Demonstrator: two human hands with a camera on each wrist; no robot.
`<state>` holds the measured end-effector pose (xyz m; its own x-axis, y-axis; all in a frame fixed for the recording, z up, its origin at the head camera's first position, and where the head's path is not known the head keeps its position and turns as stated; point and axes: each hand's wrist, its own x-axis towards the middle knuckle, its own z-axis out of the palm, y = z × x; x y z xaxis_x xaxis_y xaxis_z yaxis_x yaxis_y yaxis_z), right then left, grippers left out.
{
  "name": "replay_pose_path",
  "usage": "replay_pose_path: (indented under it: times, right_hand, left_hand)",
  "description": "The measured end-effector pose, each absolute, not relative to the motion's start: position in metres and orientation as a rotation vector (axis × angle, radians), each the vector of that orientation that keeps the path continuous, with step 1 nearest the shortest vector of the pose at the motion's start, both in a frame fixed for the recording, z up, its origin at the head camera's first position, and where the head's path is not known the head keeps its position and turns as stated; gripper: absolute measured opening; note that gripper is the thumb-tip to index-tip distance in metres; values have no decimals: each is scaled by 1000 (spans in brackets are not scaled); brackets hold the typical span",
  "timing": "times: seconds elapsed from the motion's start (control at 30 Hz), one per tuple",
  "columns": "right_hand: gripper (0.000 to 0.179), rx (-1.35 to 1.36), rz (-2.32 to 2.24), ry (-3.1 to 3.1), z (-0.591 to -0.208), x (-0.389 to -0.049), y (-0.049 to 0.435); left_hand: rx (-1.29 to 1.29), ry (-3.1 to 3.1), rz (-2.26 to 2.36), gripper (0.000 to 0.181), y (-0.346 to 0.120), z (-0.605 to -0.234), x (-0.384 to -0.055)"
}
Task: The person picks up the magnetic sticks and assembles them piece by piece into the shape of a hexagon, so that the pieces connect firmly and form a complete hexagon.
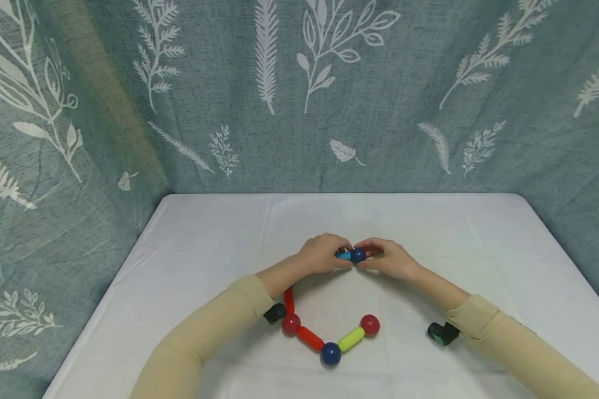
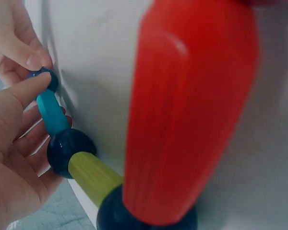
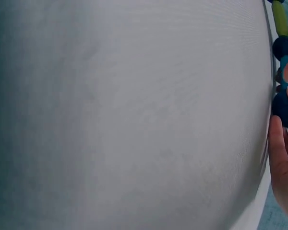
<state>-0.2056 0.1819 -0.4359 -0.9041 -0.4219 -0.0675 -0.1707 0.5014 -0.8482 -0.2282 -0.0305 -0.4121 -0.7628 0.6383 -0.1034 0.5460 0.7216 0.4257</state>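
Toward the back of the white table my left hand (image 1: pixel 324 254) holds a light blue rod (image 2: pixel 52 114), its fingers behind the rod and its thumb reaching onto a dark blue ball (image 1: pixel 358 255). My right hand (image 1: pixel 391 259) pinches that same ball from the other side; the ball meets the end of the rod. In the left wrist view, the rod's other end joins another dark blue ball (image 2: pixel 69 151), followed by a yellow-green rod (image 2: pixel 95 176). A large red rod (image 2: pixel 187 105) fills the foreground there. My left forearm hides part of the chain in the head view.
Nearer the front, the curved chain continues with a red ball (image 1: pixel 291 324), a red rod (image 1: pixel 310 338), a dark blue ball (image 1: pixel 331 353), a yellow-green rod (image 1: pixel 351 339) and an end red ball (image 1: pixel 370 325). A patterned curtain (image 1: pixel 389 149) hangs behind the table (image 1: pixel 214 221).
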Motion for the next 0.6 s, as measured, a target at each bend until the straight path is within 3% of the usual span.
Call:
replay_pose_path:
  times: [0.2,0.4,0.6]
  right_hand:
    - [41,-484,-1258,2548,-430,-203,201]
    - [29,-639,-943,2693,-408,-187,255]
    - [29,-563,-738,2644,-396,-163,299]
  left_hand:
    - [927,2677,544,34,-25,-413,-230]
    - [909,2666,572,35,-25,-417,-231]
    - [897,2664,593,36,-27,-419,-232]
